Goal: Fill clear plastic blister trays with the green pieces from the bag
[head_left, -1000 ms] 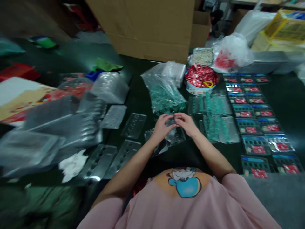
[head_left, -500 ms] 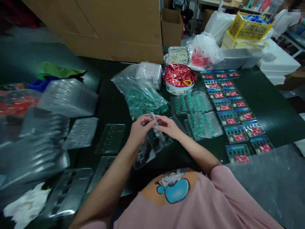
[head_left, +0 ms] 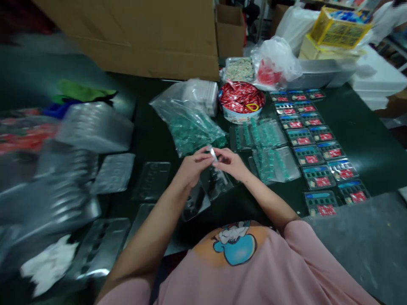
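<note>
My left hand [head_left: 193,168] and my right hand [head_left: 233,164] meet over the table, fingers pinched on a small clear plastic strip [head_left: 213,153]. The strip shines white between the fingertips, and its exact kind is hard to make out. Just under the hands lies a clear moulded plastic tray [head_left: 219,186], partly covered by my fingers. Another clear tray [head_left: 197,203] lies beside it, nearer my body. Beyond the hands rests a clear bag of green plastic pieces [head_left: 193,131]. Trays with green strips [head_left: 270,165] lie to the right of my right hand.
Filled trays [head_left: 318,176] with red packets and blue pieces form two columns at right. A round tin [head_left: 242,114] of red packets stands at the back. Clear tray stacks [head_left: 95,127] and a white cloth [head_left: 51,262] are at left. A large cardboard box [head_left: 143,42] stands behind.
The clear strip has turned between my fingertips and now shows less of its length. Both hands stay together over the tray, and the view has shifted slightly.
</note>
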Available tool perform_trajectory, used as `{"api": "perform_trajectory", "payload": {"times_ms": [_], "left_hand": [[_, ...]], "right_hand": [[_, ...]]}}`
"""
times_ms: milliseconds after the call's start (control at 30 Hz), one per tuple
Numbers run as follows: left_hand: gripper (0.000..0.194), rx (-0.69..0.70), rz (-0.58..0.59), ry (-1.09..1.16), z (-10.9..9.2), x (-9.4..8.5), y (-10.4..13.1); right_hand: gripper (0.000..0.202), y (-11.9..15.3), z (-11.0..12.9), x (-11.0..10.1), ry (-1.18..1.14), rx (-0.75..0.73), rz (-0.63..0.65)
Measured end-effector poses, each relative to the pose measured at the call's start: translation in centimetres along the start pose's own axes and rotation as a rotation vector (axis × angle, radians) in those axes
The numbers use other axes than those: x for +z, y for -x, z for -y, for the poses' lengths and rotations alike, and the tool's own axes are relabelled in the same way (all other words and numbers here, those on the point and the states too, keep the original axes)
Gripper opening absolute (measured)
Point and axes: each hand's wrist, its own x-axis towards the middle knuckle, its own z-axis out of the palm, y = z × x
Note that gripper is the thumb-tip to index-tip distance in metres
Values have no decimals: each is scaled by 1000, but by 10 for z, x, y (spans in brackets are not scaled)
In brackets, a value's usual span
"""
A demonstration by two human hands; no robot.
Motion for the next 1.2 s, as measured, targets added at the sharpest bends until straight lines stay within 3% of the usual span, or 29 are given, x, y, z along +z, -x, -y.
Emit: {"api": "perform_trajectory", "payload": {"times_ms": [233,500,1200], "left_hand": [[36,-6,56,71,-1,1,5],[39,-36,120,126,2,-1,6],[40,-16,91,119,7,-1,5]], "right_hand": [[49,5,6,3,-28,-19,-31],[51,8,5,5,16,10,-44],[50,8,0,6,13,5,-64]]}}
